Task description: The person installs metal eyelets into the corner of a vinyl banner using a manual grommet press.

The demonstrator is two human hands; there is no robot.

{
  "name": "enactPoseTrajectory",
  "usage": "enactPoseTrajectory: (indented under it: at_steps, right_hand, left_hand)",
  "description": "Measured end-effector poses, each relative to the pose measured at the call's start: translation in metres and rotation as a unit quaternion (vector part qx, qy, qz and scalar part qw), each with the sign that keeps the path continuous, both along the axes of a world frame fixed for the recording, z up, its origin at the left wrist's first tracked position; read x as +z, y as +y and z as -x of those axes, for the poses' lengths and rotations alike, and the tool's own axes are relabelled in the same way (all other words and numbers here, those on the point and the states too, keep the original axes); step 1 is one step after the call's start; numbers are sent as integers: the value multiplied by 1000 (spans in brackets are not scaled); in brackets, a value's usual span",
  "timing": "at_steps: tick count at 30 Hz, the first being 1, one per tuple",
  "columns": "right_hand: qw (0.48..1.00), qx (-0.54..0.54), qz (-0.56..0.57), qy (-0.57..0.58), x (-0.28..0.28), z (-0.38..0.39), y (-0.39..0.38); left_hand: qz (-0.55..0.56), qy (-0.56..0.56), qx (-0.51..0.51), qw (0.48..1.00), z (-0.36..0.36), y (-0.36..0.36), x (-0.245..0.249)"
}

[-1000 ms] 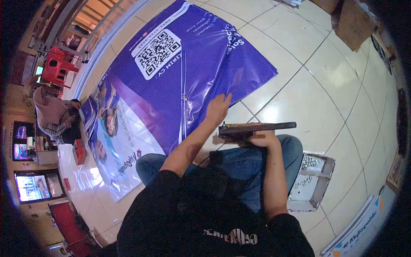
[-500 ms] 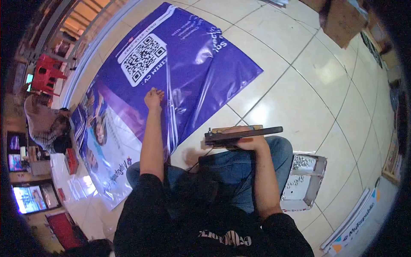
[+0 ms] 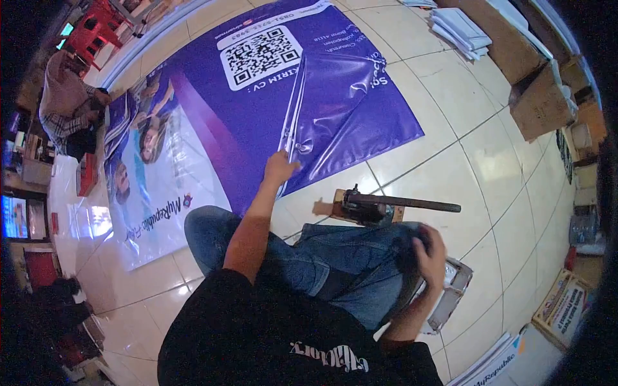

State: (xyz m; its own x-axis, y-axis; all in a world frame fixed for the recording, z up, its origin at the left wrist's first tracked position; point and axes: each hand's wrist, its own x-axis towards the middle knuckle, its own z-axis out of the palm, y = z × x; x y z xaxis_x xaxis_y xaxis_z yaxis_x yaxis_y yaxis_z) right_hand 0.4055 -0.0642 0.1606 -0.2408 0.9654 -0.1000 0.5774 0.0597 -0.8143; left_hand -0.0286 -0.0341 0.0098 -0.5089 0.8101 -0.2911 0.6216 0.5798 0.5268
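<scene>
A large purple and white printed banner (image 3: pixel 244 122) lies on the floor ahead of me, with a QR code on it and a folded strip along its near right part. My left hand (image 3: pixel 281 168) is at this fold, fingers closed on the banner's edge. In front of my legs stands a hand press (image 3: pixel 370 209) with a long dark lever, on a wooden base. My right hand (image 3: pixel 432 257) is off the press, by my right knee, with fingers loosely bent and apart and nothing seen in them. Beneath it, partly covered, is a shallow box (image 3: pixel 458 286); in it lie small metal rings.
Another person (image 3: pixel 67 106) sits at the far left beside the banner, near a red chair (image 3: pixel 93 32). Cardboard boxes (image 3: pixel 544 103) and folded white sheets (image 3: pixel 458 32) lie at the right. A printed carton (image 3: pixel 563 309) stands at the lower right.
My right hand has let go of the press and moved right to my knee. My left hand has moved to the banner's folded edge. The view has turned, shifting the banner right.
</scene>
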Motion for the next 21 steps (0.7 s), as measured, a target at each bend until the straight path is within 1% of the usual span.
enactPoseTrajectory:
  at_steps: [1, 2, 3, 4, 6, 7, 8, 9, 10, 11, 12, 13, 14, 15, 16, 17, 18, 19, 20, 21]
  right_hand:
    - [998, -44, 5, -48, -6, -34, -13]
    - [979, -84, 17, -184, -28, -83, -25]
    - [955, -108, 11, -277, -2, -86, -38]
    - [945, -129, 97, -286, -15, -118, -49]
    - [936, -87, 182, -290, -46, -172, -71]
    - [918, -8, 192, -348, -65, -180, -74]
    - [890, 69, 205, -400, -77, -187, -80]
    - [926, -20, 275, -260, -78, -170, -89]
    - [886, 14, 293, -359, -90, -162, -96]
    - [884, 32, 302, -356, -110, -160, -103]
    - [901, 44, 179, -393, -195, -197, -124]
    - [914, -35, 176, -365, -156, -156, -125]
    - [947, -68, 147, -276, -162, -146, -131]
    - [955, -89, 108, -260, -198, -162, -141]
    - [954, -116, 107, -254, -191, -157, -143]
    - [943, -110, 139, -281, -168, -145, -142]
    - [931, -98, 170, -308, -152, -138, -142]
    - [930, -55, 169, -322, -146, -143, -141]
    - [931, -60, 163, -321, -137, -147, -142]
    - [938, -66, 163, -298, -123, -149, -143]
  left_hand:
    - [-22, 25, 11, 999, 5, 1, -7]
    - [-48, 27, 43, 998, 9, 2, -4]
    - [-75, 28, 73, 994, 13, 3, 0]
    - [-82, 48, 89, 992, 19, 7, -3]
    - [-113, 75, 113, 984, 22, 9, -9]
    - [-134, 83, 122, 980, 21, 9, -11]
    - [-142, 131, 120, 974, 16, 6, -11]
    - [-150, 177, 113, 966, 10, 3, -11]
    - [-172, 203, 88, 960, 6, 1, -9]
    - [-189, 221, 53, 955, -4, -7, -8]
    - [-233, 199, 25, 952, -13, -15, -12]
    - [-287, 179, 2, 941, -23, -14, -12]
    - [-285, 148, -20, 947, -35, -18, -8]
    - [-286, 124, -44, 949, -42, -25, -1]
    - [-276, 57, -32, 959, -53, -29, 6]
    - [-258, -11, -17, 966, -65, -40, 9]
    - [-231, -3, -28, 973, -73, -52, 9]
    - [-206, 8, -32, 978, -82, -57, 10]
    - [-213, 7, -34, 976, -90, -60, 9]
    - [-202, -139, 19, 969, -99, -64, 10]
